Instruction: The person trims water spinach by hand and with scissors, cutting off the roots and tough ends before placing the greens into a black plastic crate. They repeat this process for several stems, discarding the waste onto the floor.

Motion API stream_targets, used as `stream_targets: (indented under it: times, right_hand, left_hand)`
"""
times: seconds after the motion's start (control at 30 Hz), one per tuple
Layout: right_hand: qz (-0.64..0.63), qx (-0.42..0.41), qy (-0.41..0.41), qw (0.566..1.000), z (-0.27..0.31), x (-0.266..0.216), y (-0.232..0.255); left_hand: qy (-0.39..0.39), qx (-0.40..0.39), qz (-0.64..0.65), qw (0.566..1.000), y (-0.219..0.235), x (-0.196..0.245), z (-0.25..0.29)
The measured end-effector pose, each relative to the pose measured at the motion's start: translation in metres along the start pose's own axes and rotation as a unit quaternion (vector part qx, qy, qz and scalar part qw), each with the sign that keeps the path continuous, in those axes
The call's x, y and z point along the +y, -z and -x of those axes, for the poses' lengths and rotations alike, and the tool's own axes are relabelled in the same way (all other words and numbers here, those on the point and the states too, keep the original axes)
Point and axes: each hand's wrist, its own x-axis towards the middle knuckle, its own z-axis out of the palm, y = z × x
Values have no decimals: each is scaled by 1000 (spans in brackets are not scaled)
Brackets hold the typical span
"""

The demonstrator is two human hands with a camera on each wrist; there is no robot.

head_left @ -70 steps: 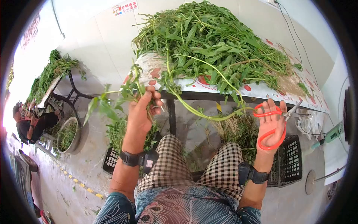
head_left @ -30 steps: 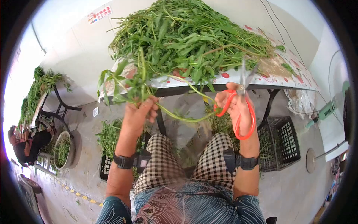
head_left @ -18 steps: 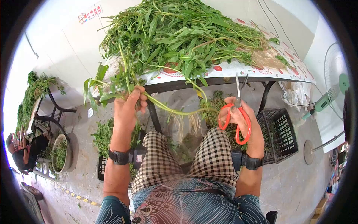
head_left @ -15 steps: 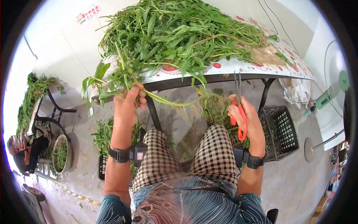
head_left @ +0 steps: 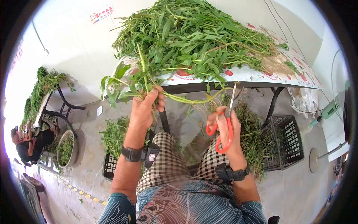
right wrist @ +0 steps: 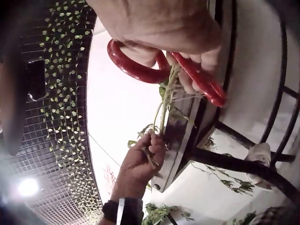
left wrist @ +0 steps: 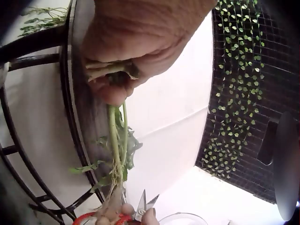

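In the head view my left hand (head_left: 147,106) pinches leafy green stems (head_left: 182,99) whose rooted ends stretch right, toward the other hand. My right hand (head_left: 225,130) holds red-handled scissors (head_left: 225,144), blades pointing up and slightly parted, beside the stem ends. In the left wrist view the stems (left wrist: 114,136) hang from my fingers to pale roots (left wrist: 114,194) at the scissors (left wrist: 143,206). The right wrist view shows the red handles (right wrist: 140,70) around my right hand's fingers, with the rooted stem ends close against them; whether these fingers also grip the stems is unclear.
A big heap of greens (head_left: 186,41) lies on the table with a patterned cloth (head_left: 250,76). Black crates (head_left: 285,143) and greens stand on the floor beneath. At far left are a round tub (head_left: 68,149), another table of greens and a seated person (head_left: 33,143).
My right hand with the scissors has moved left and in, close to the rooted stem ends. My left hand still holds the stems. The head view has shifted slightly.
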Motion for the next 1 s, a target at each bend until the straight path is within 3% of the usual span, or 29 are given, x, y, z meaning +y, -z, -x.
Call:
stream_targets:
  times: [0.17,0.3,0.4,0.5,0.6,0.7,0.83,0.97,1.0]
  right_hand:
    - [-110,55,74,990,-32,16,-30]
    - [-163,124,47,978,-49,23,-40]
    - [-138,117,77,980,-46,24,-42]
    - [-116,117,82,983,-41,20,-46]
    - [-91,128,72,985,-40,25,-43]
    - [-101,123,37,987,-38,27,-39]
    - [-133,124,26,983,-37,24,-42]
    - [-132,119,30,984,-37,27,-42]
    - [-126,119,30,984,-37,26,-43]
  left_hand:
    - [-22,-21,-56,998,2,3,4]
    - [-28,-44,-59,997,8,2,3]
    - [-12,38,7,999,7,10,1]
    - [39,20,118,992,21,14,-4]
    - [28,-5,147,989,22,22,-4]
    - [-93,-22,180,979,25,39,-8]
    - [-141,-90,191,967,36,65,6]
    - [32,52,181,982,46,36,5]
    - [66,48,175,981,44,29,6]
